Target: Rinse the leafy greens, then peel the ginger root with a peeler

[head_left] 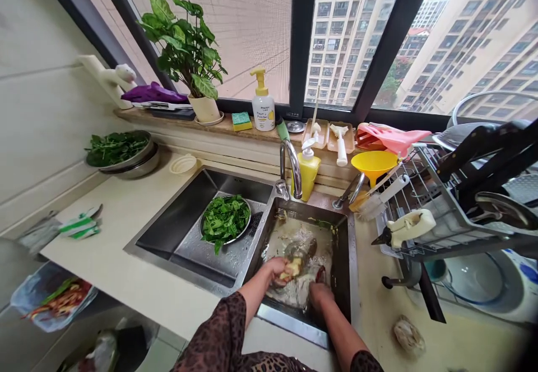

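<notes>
Both hands work low in the right sink basin point(353, 260), over cloudy, rippling water with scraps afloat. My left hand point(278, 270) is closed round a pale yellow, lumpy piece point(295, 266) that resembles ginger root. Close to its right, my right hand point(321, 294) is curled downward at the water, its fingers partly hidden. A small dark red thing point(320, 274) shows at its fingertips; its kind is unclear. Just beyond the hands, a brownish rounded shape point(310, 247) lies blurred in the water.
Leafy greens point(226, 218) fill a bowl in the left basin point(162, 240). The faucet point(296, 170) arches behind the right basin. A loaded dish rack point(424, 232) stands at right. More greens point(120, 149) sit at far left, above a scrap bag point(52, 296).
</notes>
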Motion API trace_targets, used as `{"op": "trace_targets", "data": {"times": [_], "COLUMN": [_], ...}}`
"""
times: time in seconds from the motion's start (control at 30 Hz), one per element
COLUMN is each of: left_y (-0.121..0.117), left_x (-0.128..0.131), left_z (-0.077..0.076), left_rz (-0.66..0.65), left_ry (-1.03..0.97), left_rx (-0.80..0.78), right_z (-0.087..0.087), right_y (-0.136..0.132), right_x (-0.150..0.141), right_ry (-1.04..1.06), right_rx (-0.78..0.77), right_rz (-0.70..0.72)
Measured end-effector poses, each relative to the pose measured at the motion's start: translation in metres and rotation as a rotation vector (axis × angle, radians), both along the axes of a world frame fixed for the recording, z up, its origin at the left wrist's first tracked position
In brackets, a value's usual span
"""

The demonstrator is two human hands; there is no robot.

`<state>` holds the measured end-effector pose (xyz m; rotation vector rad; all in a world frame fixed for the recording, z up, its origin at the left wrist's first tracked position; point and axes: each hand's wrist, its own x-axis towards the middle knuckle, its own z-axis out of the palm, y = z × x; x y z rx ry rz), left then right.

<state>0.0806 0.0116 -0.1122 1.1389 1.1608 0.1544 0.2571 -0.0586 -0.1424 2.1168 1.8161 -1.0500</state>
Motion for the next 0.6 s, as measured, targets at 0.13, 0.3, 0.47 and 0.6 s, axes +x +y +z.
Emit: {"op": "trace_targets", "data": {"times": [0.13,0.3,0.47,0.6], "left_y": [-0.004,-0.02,-0.034,-0.047], "left_x": [-0.024,-0.03,-0.013,-0.005], "left_z": [0.024,0.052,0.068,0.079], "left_rz": [0.12,0.299,0.171,0.019], "left_ry": [-0.351,-0.576,-0.112,0.157], "left_rx": [-0.164,-0.147,0.289,0.567], "right_z": [0.016,0.067,0.131,0.155], "right_y": [0.011,0.023,0.019,0.015], "right_x": [0.004,0.012,-0.012,-0.034], "right_ry": [0.188,0.312,0.449,0.301], "right_rx": [0.063,0.338,0.64,0.705], "right_rz": [-0.027,-0.073,-0.208,-0.032]}}
